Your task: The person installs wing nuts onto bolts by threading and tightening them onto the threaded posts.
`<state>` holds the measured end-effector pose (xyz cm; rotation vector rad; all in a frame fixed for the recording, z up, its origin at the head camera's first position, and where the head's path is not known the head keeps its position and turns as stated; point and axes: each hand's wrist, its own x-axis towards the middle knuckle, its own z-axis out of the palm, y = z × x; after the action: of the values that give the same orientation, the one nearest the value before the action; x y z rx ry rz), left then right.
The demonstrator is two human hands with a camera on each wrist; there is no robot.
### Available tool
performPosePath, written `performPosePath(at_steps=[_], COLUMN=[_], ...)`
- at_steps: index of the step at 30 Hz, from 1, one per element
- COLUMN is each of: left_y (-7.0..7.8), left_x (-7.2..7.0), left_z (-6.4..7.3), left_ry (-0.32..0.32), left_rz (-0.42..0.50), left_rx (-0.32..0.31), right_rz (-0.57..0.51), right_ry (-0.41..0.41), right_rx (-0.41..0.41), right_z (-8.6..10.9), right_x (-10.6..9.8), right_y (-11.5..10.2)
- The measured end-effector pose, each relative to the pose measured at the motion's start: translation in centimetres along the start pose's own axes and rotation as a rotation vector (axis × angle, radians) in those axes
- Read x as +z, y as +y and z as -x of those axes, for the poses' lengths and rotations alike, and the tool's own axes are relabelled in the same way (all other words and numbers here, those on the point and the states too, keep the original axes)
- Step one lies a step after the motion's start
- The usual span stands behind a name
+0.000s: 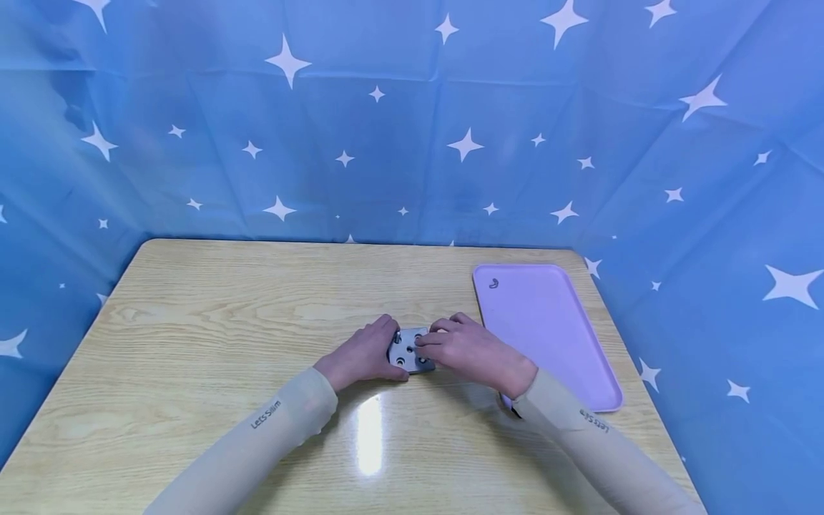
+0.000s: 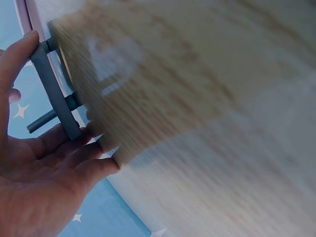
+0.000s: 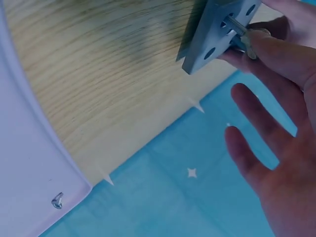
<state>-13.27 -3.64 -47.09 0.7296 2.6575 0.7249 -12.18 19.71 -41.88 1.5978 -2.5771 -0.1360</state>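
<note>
A grey metal plate (image 1: 408, 355) with several holes lies on the table, raised a little on short dark feet in the left wrist view. My left hand (image 1: 368, 350) grips its left side, thumb at the near edge and fingers at the far corner. A threaded bolt (image 2: 42, 121) stands up out of the plate. At the plate's far right, my right hand (image 1: 473, 352) pinches a small metal wing nut (image 3: 251, 45) between thumb and index finger, over the end of a bolt (image 3: 236, 24). The other fingers of that hand are spread apart.
A purple tray (image 1: 547, 336) lies to the right, partly under my right forearm. One small metal wing nut (image 1: 493, 284) sits in its far left corner. The wooden table (image 1: 244, 322) ends at a blue star-printed cloth (image 1: 386, 129).
</note>
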Motion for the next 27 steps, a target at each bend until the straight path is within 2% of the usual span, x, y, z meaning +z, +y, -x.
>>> performPosePath(at_steps=[7,11,21,27], left_y=[0.1,0.2,0.4,0.4], left_x=[0.0,-0.1,-0.3,-0.3], left_z=[0.0,0.1,0.2,0.3], left_ry=[0.014,0.019,0.012,0.03], left_rz=[0.017,0.023,0.02,0.011], left_rx=[0.004,0.011,0.007,0.021], right_rz=[0.019,0.04,-0.026,0.03], right_ry=[0.086,0.101,0.121,0.189], right_rx=[0.018,0.049,0.264,0.323], right_z=[-0.3,-0.5,-1.1,-1.6], right_x=[0.6,1.0,2.0,2.8], right_y=[-0.1,-0.4,-1.7,-2.1])
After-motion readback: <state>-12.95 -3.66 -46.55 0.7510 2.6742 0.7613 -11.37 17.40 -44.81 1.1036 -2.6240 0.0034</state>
